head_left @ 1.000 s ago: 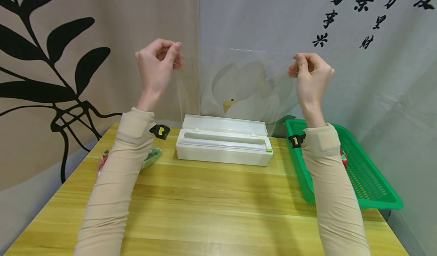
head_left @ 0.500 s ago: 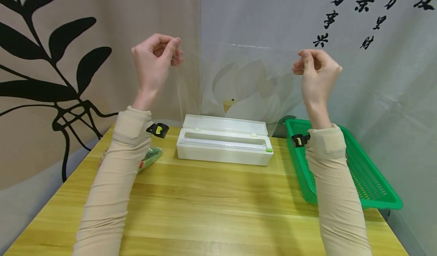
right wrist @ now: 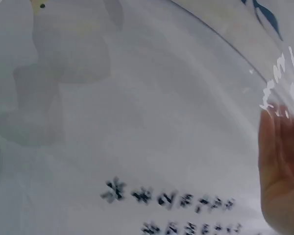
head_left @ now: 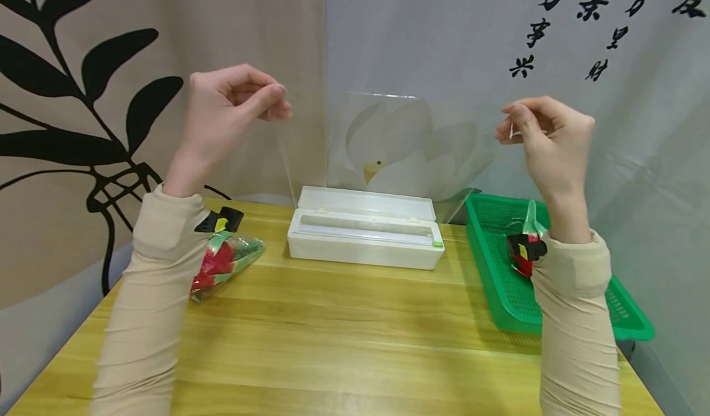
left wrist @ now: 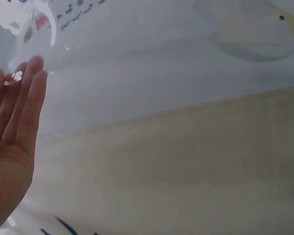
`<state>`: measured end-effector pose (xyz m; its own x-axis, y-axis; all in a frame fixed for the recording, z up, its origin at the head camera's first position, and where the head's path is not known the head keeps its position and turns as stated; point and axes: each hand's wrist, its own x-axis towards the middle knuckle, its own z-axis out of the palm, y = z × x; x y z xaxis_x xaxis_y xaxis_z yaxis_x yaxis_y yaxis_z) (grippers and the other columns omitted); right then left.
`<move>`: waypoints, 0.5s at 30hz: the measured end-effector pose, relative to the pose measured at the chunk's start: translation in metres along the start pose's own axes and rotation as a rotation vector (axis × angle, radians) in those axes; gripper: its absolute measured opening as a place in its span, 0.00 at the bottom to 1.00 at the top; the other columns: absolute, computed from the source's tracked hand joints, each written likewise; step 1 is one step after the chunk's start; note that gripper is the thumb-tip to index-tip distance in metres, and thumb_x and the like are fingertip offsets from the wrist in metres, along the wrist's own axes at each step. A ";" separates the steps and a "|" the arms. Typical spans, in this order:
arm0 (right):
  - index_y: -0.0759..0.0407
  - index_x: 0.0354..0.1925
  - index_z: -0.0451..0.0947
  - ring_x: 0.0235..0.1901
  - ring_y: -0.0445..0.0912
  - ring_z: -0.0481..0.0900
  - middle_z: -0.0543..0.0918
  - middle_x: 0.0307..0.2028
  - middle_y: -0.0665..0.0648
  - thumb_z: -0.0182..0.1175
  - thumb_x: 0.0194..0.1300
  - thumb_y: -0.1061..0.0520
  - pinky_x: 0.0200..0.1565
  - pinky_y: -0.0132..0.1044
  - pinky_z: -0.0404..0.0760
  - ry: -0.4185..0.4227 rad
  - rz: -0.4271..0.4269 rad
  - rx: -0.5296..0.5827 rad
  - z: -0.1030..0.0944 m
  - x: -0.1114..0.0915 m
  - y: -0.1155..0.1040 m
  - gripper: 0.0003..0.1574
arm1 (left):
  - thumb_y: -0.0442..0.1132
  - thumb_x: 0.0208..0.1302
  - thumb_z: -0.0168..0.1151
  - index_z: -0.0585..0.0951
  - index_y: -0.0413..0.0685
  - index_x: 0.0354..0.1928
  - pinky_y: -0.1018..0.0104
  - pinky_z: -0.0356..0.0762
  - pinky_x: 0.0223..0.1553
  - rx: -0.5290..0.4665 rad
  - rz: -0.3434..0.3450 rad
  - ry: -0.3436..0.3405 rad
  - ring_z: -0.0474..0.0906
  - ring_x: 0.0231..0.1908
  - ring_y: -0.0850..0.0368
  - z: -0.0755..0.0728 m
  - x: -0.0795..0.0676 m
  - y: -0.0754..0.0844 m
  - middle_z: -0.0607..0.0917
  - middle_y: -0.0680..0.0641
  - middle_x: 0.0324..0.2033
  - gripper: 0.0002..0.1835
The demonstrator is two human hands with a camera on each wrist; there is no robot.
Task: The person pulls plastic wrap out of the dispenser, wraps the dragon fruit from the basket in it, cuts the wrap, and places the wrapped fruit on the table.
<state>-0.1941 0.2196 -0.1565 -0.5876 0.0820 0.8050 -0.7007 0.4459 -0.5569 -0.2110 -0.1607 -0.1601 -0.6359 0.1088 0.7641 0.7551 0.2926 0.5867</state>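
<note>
My left hand [head_left: 233, 105] and right hand [head_left: 551, 138] are raised above the table, well apart. Each pinches a top corner of a clear sheet of cling film [head_left: 388, 96] between thumb and fingers. The film hangs stretched between them, nearly invisible except for a glint along its top edge. Its sides run down toward the white cling film dispenser [head_left: 366, 248], whose lid [head_left: 366, 202] stands tipped back. A roll of film [head_left: 363, 234] lies inside. Shiny film creases show at the fingertips of the left hand [left wrist: 19, 107] and right hand [right wrist: 281, 161] in the wrist views.
On the table's left lies a clear-wrapped bundle [head_left: 227, 262] in red and green, partly behind my left sleeve. A green plastic basket [head_left: 488, 280] stands on the right, holding a red and green wrapped item [head_left: 530, 226]. A printed curtain [head_left: 444, 28] hangs behind the table.
Both hands have spread farther apart, left hand leftward and right hand rightward, and have dropped from half a second ago. The film's top edge has sunk; the wrapped bundle shows more.
</note>
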 end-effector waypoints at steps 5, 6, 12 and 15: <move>0.79 0.32 0.80 0.23 0.38 0.84 0.87 0.24 0.47 0.58 0.61 0.72 0.33 0.24 0.82 -0.196 -0.066 0.133 -0.029 -0.020 -0.009 0.07 | 0.32 0.63 0.61 0.83 0.34 0.36 0.79 0.81 0.37 0.075 0.055 -0.174 0.85 0.30 0.67 -0.015 -0.021 0.016 0.87 0.65 0.28 0.07; 0.80 0.32 0.79 0.24 0.39 0.85 0.87 0.25 0.49 0.57 0.60 0.74 0.34 0.25 0.83 -0.230 -0.082 0.179 -0.034 -0.025 -0.010 0.06 | 0.32 0.63 0.60 0.83 0.35 0.35 0.79 0.80 0.37 0.077 0.065 -0.199 0.85 0.30 0.67 -0.017 -0.026 0.019 0.87 0.64 0.29 0.06; 0.82 0.30 0.77 0.30 0.40 0.86 0.88 0.30 0.54 0.57 0.60 0.75 0.41 0.25 0.82 -0.406 -0.250 0.316 -0.053 -0.051 -0.011 0.06 | 0.27 0.60 0.61 0.83 0.32 0.32 0.81 0.78 0.32 -0.030 0.242 -0.291 0.85 0.31 0.68 -0.024 -0.054 0.020 0.88 0.64 0.33 0.04; 0.83 0.29 0.77 0.33 0.40 0.86 0.88 0.32 0.54 0.58 0.61 0.70 0.42 0.24 0.81 -0.438 -0.339 0.365 -0.055 -0.064 -0.016 0.10 | 0.33 0.61 0.62 0.84 0.34 0.32 0.82 0.72 0.24 -0.050 0.321 -0.307 0.84 0.31 0.71 -0.026 -0.069 0.018 0.87 0.66 0.36 0.07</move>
<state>-0.1229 0.2561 -0.1877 -0.3670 -0.4139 0.8331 -0.9224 0.0462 -0.3834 -0.1495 -0.1872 -0.1948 -0.3801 0.4661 0.7989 0.9240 0.1521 0.3509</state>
